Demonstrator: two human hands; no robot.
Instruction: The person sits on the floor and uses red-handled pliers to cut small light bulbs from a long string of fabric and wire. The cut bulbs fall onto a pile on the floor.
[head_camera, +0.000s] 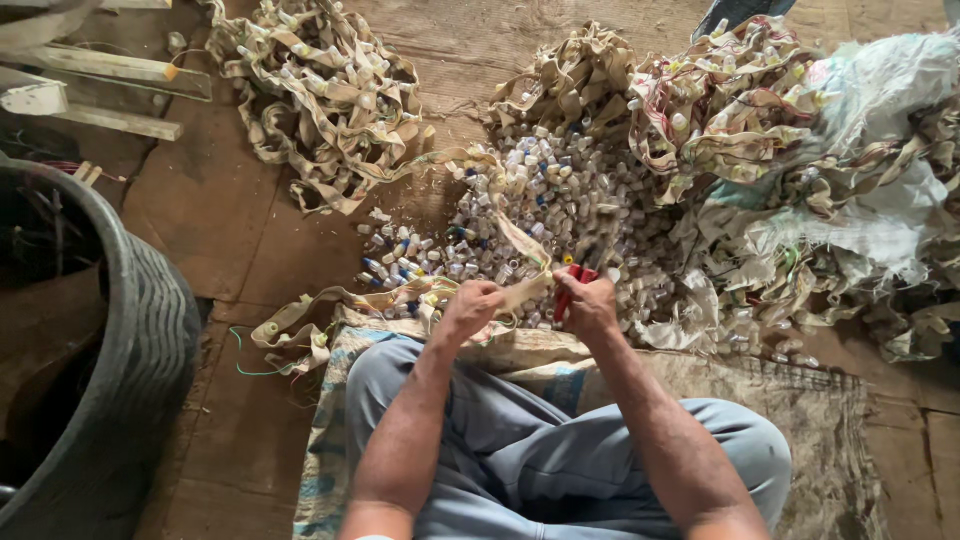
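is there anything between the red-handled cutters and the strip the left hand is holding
Nothing visible. The left hand grips the tan fabric strip, and the right hand holds the red-handled cutters right beside it, above the pile of small bottles.

Beyond the fingers (487, 293), the cutter's (568, 290) blades are too blurred to make out; the black tub (120, 330) is cut off at the left edge.
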